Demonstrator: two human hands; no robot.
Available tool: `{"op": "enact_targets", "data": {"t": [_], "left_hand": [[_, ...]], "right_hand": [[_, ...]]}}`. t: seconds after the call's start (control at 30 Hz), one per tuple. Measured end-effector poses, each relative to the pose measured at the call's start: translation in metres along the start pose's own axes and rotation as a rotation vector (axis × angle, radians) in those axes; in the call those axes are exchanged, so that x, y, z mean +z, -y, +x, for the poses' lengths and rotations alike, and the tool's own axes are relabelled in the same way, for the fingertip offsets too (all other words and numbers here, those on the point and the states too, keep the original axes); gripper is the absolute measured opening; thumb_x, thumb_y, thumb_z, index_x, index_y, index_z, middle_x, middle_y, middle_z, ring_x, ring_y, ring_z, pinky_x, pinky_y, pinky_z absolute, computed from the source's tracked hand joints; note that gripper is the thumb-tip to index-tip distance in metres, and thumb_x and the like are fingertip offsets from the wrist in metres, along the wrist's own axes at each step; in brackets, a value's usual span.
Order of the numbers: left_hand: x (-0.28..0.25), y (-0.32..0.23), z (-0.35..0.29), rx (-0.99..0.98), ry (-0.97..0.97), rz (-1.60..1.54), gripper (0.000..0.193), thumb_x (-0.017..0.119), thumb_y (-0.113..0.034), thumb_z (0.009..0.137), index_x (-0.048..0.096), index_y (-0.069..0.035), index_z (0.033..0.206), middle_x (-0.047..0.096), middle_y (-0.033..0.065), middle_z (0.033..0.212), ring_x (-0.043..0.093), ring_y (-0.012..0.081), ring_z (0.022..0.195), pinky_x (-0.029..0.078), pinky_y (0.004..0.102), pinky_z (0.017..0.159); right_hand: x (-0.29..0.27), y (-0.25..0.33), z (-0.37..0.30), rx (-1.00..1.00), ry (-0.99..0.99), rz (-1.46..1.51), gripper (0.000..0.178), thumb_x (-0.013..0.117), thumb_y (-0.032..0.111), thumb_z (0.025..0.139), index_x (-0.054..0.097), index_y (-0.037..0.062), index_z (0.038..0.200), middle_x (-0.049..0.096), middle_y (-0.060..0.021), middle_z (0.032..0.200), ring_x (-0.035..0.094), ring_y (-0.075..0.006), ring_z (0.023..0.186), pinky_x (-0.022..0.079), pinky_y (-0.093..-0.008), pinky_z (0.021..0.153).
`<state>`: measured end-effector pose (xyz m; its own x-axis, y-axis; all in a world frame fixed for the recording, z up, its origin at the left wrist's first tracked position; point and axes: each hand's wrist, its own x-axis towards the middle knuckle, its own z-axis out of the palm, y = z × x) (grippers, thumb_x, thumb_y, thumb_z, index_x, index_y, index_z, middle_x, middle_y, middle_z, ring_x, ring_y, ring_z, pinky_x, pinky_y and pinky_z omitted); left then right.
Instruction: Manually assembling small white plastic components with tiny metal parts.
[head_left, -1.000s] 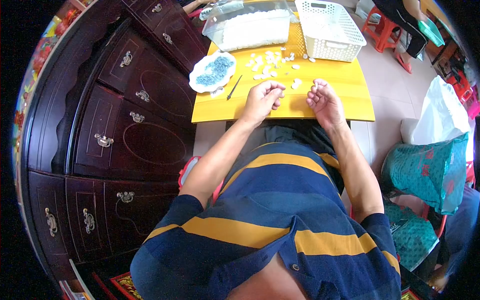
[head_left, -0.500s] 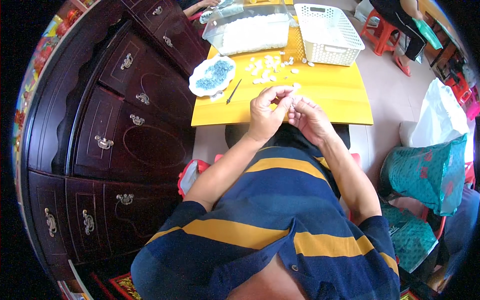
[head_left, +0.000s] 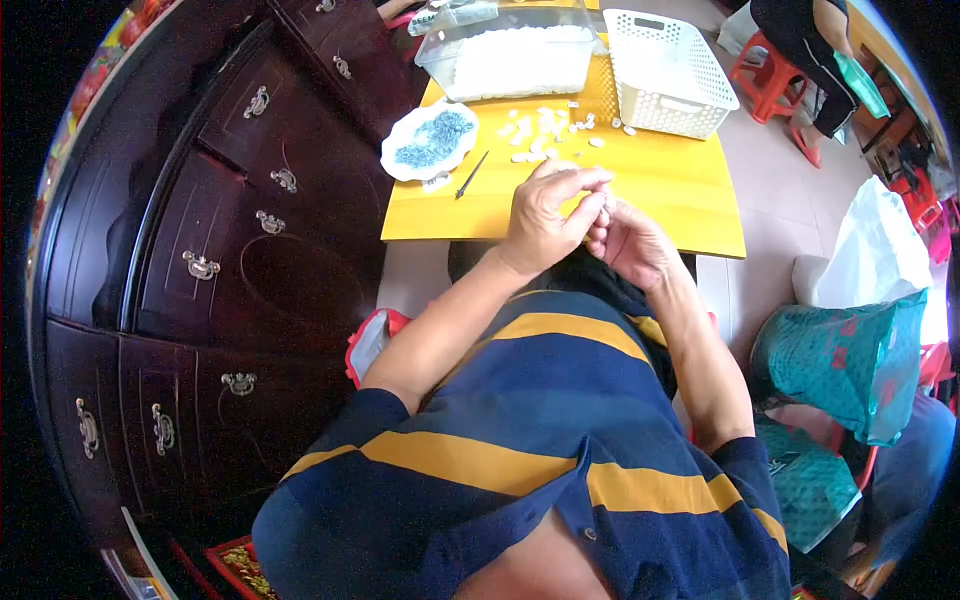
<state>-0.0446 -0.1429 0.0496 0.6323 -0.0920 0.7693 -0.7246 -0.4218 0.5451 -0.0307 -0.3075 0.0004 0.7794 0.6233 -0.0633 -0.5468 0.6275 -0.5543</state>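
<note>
My left hand (head_left: 550, 215) and my right hand (head_left: 636, 245) meet above the near edge of the yellow table (head_left: 690, 205). Thumbs and fingers of both are pinched together, fingertips touching. Whatever they hold is small and mostly hidden by the fingers. Beyond them lie several small white pieces (head_left: 549, 124), some oval, scattered on the tabletop. To the left, a white scalloped dish (head_left: 394, 165) holds a heap of blue-grey bits (head_left: 436, 140). Between dish and hands rests a thin dark pointed tool (head_left: 471, 176).
At the table's far side stand a clear plastic bin (head_left: 432, 62) of white pieces and a white perforated basket (head_left: 690, 118). Dark wooden drawers (head_left: 300, 290) line the left. Teal bags (head_left: 825, 350) sit at right. Another person (head_left: 800, 50) is near a red stool (head_left: 770, 85).
The view has shifted slightly. Both hands stay together, but the fingers have shifted, and a white bit that showed at the fingertips is now mostly covered.
</note>
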Motion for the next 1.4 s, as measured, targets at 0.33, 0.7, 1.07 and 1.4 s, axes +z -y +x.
{"op": "enact_targets", "data": {"t": [0.33,0.7,1.07,1.4], "left_hand": [[-0.009,0.015,0.020,-0.355,0.412,-0.317,0.011,0.069,-0.008,0.084,0.072,-0.001,0.092,0.070,0.0064,0.087,0.065,0.0114,0.080,0.052,0.0242,0.068],[-0.011,0.041,0.006,-0.581,0.311,-0.365,0.007,0.060,-0.011,0.089,0.062,-0.004,0.088,0.061,0.0002,0.076,0.056,0.0081,0.067,0.049,0.0239,0.064],[-0.016,0.031,-0.029,-0.471,0.303,-0.299,0.012,0.062,-0.003,0.086,0.071,-0.002,0.094,0.067,-0.0018,0.079,0.057,0.0026,0.070,0.047,0.0195,0.062],[-0.016,0.035,-0.032,-0.507,0.362,-0.320,0.009,0.066,-0.004,0.087,0.072,-0.001,0.094,0.070,0.0006,0.084,0.063,0.0058,0.078,0.052,0.0227,0.071]], "right_hand": [[0.006,0.013,-0.005,-0.105,-0.162,-0.322,0.013,0.064,0.021,0.090,0.057,0.0099,0.088,0.057,0.0014,0.073,0.055,-0.0088,0.065,0.047,-0.0230,0.059],[0.006,0.012,-0.002,-0.233,-0.262,-0.527,0.011,0.062,0.020,0.090,0.063,0.0113,0.084,0.055,0.0046,0.068,0.049,-0.0050,0.061,0.040,-0.0203,0.059],[-0.004,0.001,0.000,-0.021,-0.142,-0.662,0.014,0.063,0.024,0.091,0.061,0.0107,0.086,0.056,0.0041,0.071,0.050,-0.0060,0.063,0.042,-0.0198,0.061],[0.003,-0.001,-0.002,-0.023,-0.117,-0.787,0.015,0.060,0.022,0.095,0.060,0.0088,0.087,0.057,0.0031,0.074,0.049,-0.0067,0.067,0.042,-0.0218,0.064]]}}
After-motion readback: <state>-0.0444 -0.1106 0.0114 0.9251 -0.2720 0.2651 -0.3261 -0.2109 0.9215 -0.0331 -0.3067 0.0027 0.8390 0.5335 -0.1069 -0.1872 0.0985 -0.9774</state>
